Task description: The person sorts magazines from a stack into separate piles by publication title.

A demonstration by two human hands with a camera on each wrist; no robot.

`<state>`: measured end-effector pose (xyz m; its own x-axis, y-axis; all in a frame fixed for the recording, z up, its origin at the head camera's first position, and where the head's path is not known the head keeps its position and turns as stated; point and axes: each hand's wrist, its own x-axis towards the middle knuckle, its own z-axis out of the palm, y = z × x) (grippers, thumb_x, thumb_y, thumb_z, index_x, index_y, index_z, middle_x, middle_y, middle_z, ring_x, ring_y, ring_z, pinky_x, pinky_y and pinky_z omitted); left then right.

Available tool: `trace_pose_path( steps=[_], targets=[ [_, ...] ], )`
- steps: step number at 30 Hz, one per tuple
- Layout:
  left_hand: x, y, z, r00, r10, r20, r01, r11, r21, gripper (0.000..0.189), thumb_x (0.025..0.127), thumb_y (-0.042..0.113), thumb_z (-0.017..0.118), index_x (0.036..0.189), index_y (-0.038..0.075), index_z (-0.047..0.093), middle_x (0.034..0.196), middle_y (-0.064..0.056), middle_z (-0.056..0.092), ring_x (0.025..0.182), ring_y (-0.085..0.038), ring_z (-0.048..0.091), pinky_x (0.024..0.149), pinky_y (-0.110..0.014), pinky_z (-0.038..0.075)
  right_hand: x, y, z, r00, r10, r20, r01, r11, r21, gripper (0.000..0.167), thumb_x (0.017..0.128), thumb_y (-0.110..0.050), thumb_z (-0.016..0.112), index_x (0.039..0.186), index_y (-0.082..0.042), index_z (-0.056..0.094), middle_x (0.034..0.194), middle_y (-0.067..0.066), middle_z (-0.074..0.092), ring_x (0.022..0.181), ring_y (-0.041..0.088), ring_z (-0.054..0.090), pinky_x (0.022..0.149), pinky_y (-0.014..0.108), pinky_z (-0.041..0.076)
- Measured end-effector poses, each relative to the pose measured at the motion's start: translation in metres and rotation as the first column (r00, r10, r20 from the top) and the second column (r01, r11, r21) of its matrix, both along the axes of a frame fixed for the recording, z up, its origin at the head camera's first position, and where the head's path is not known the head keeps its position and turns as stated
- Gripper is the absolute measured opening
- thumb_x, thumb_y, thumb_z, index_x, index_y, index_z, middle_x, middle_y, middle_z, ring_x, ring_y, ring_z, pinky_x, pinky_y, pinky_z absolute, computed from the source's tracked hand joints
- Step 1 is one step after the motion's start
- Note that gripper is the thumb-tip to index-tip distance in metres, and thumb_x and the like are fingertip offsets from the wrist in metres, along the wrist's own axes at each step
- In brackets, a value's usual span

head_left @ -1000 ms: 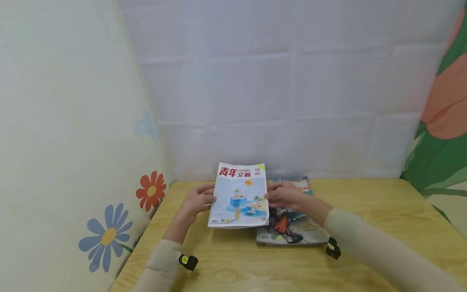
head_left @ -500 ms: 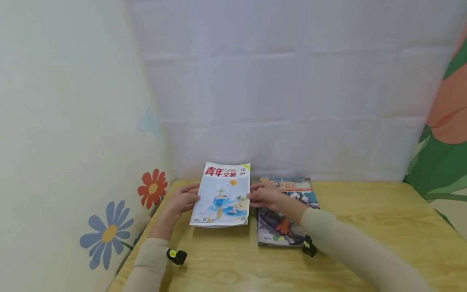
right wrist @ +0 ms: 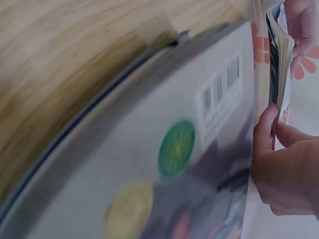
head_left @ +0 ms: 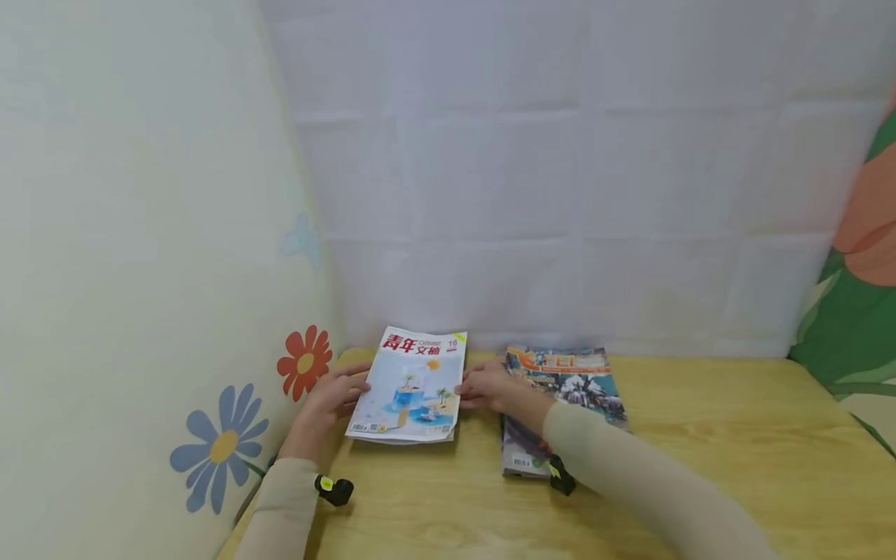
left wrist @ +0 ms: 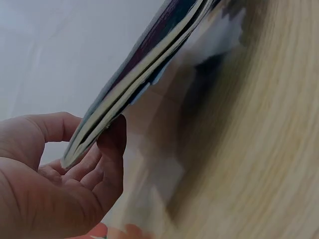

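A white-and-blue magazine (head_left: 409, 389) with a red title is held between both hands, just left of another magazine (head_left: 581, 393). My left hand (head_left: 329, 398) grips its left edge; the left wrist view shows that hand's thumb and fingers around the spine or edge of the magazine (left wrist: 122, 92), which is tilted above the table. On the right edge, my right hand (head_left: 488, 386) pinches it, thumb on one face and fingers on the other. In the right wrist view, the right hand (right wrist: 289, 169) appears beside the second magazine (right wrist: 209, 154), which it does not hold.
Pale wood table (head_left: 448, 505) lies beneath. A white cloth backdrop (head_left: 490, 194) rises behind it. At the left stands a cream wall (head_left: 140, 194) with painted flowers, close to the left hand. The second magazine, dark with an orange title, lies flat under the right forearm.
Both hands have carried the white-and-blue magazine leftward, off the dark magazine, and it is slightly lower now. More of the dark magazine's cover shows. The head view has shifted a little.
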<state>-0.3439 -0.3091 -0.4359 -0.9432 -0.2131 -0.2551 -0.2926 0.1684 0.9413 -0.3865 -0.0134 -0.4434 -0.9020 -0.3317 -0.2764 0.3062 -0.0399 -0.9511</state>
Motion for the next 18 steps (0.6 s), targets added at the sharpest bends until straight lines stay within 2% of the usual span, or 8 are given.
trace_pose_path(
  steps=[4, 10, 14, 18],
  targets=[
    [0.001, -0.007, -0.007, 1.0, -0.011, 0.02, 0.011, 1.0, -0.006, 0.054, 0.097, 0.014, 0.065, 0.15, 0.012, 0.052, 0.142, -0.02, 0.054, 0.115, -0.035, 0.059, 0.092, -0.042, 0.053, 0.003, -0.007, 0.002, 1.0, -0.016, 0.016, 0.015, 0.999, 0.048, 0.037, 0.085, 0.018, 0.068, 0.119, 0.014, 0.054, 0.097, 0.025, 0.067, 0.08, 0.029, 0.07, 0.076, 0.04, 0.061],
    [0.001, -0.01, -0.013, 0.998, -0.046, 0.037, 0.046, 0.999, -0.017, 0.054, 0.097, 0.009, 0.064, 0.149, 0.006, 0.051, 0.139, -0.024, 0.057, 0.109, -0.033, 0.064, 0.091, -0.044, 0.055, 0.004, -0.014, -0.006, 0.999, -0.045, -0.019, 0.047, 0.988, 0.148, 0.027, 0.083, 0.017, 0.069, 0.107, 0.01, 0.058, 0.089, 0.021, 0.068, 0.07, 0.024, 0.068, 0.069, 0.035, 0.061],
    [-0.001, -0.011, -0.014, 0.998, -0.049, 0.048, 0.052, 0.997, -0.058, 0.052, 0.096, 0.007, 0.065, 0.147, 0.004, 0.052, 0.135, -0.023, 0.06, 0.106, -0.031, 0.065, 0.091, -0.044, 0.055, 0.008, -0.017, -0.008, 0.997, -0.064, -0.042, 0.071, 0.978, 0.197, 0.023, 0.082, 0.017, 0.07, 0.1, 0.008, 0.06, 0.087, 0.02, 0.069, 0.07, 0.025, 0.069, 0.068, 0.035, 0.061],
    [-0.002, -0.012, -0.012, 0.996, -0.051, 0.067, 0.06, 0.987, -0.146, 0.047, 0.098, 0.01, 0.063, 0.144, 0.003, 0.055, 0.132, -0.022, 0.061, 0.103, -0.03, 0.064, 0.086, -0.039, 0.056, 0.01, -0.021, -0.008, 0.995, -0.06, -0.08, 0.078, 0.966, 0.245, 0.02, 0.081, 0.016, 0.071, 0.096, 0.007, 0.061, 0.085, 0.019, 0.069, 0.069, 0.025, 0.07, 0.065, 0.034, 0.061]
  ],
)
